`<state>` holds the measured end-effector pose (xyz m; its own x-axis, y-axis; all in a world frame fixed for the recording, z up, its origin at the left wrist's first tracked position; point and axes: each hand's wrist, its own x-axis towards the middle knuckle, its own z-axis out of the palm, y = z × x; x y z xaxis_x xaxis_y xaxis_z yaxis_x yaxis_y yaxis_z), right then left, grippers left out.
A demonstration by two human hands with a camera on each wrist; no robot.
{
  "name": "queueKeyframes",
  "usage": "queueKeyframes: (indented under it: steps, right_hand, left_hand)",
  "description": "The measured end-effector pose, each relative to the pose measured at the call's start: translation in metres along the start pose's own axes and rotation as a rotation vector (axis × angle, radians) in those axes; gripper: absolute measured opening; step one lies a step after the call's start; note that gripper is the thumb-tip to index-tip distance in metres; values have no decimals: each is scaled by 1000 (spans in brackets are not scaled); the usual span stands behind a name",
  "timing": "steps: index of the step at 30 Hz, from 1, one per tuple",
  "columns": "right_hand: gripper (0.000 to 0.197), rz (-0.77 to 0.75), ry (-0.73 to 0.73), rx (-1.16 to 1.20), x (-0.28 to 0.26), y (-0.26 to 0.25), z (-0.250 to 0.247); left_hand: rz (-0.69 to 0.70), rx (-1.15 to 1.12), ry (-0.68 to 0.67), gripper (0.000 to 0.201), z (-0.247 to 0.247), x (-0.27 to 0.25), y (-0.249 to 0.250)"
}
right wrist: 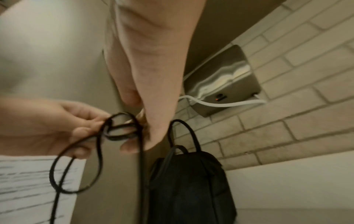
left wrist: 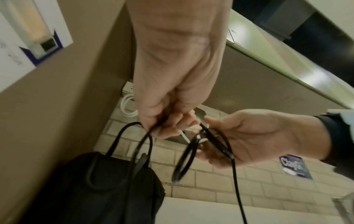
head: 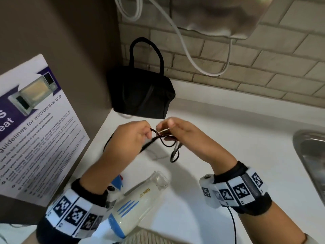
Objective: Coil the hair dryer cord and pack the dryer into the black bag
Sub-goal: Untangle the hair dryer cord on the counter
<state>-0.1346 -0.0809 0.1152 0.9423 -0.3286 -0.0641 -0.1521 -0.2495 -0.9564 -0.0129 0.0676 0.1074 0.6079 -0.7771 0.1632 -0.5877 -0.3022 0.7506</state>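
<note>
Both hands meet above the white counter (head: 219, 134) and hold small loops of the thin black cord (head: 167, 143) (left wrist: 188, 157) (right wrist: 122, 130). My left hand (head: 139, 132) (left wrist: 168, 125) pinches one end of the loops. My right hand (head: 168, 127) (right wrist: 141, 133) pinches the other end, where a thin white tie (left wrist: 184, 137) shows. The white and blue hair dryer (head: 139, 199) lies on the counter below my left wrist. The black bag (head: 140, 92) (left wrist: 91, 189) (right wrist: 191, 186) stands in the corner behind the hands, handles up.
A microwave poster (head: 35, 124) hangs on the brown side wall to the left. A steel sink (head: 311, 159) sits at the right edge. A metal wall unit (head: 216, 16) (right wrist: 224, 81) with white cables (head: 184, 46) hangs on the tiled wall above.
</note>
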Motion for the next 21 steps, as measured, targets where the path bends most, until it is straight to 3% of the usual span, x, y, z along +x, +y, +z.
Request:
queueKeyframes:
  steps: [3, 10, 13, 17, 21]
  right_hand:
    - [58, 17, 34, 188, 0, 13, -18]
    - [74, 71, -168, 232, -2, 36, -2]
    - [64, 104, -259, 344, -8, 38, 4]
    - [33, 82, -69, 436, -11, 42, -1]
    - [25, 16, 52, 570, -15, 48, -13]
  left_hand:
    - [-93, -220, -35, 30, -13, 2, -9]
    - [-154, -542, -73, 38, -25, 6, -8]
    - [-220, -567, -35, 33, -22, 8, -13]
    - [-287, -550, -1, 27, -22, 8, -22]
    - [-312, -426, -37, 27, -21, 4, -30]
